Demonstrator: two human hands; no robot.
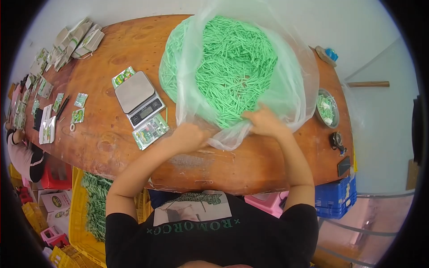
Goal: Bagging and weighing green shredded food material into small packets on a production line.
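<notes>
A large clear plastic bag [187, 90] stands with its mouth open on the wooden table [207, 171], full of thin green sticks [234, 60]. My left hand [191, 137] is closed on the bag's near rim, at its left part. On the right part of the same rim, my right hand [263, 120] grips the film, its fingers beside the sticks. Left of the bag, a digital kitchen scale [135, 93] rests near printed packets [150, 130], with one loose green stick [166, 115] beside it.
A metal bowl [326, 109] with sticks and scraps and a tape roll [336, 139] lie at right. Packets [78, 115] and cartons [88, 42] are at left. Another person [25, 154] stands at far left. A yellow crate [76, 214] stands below the table edge.
</notes>
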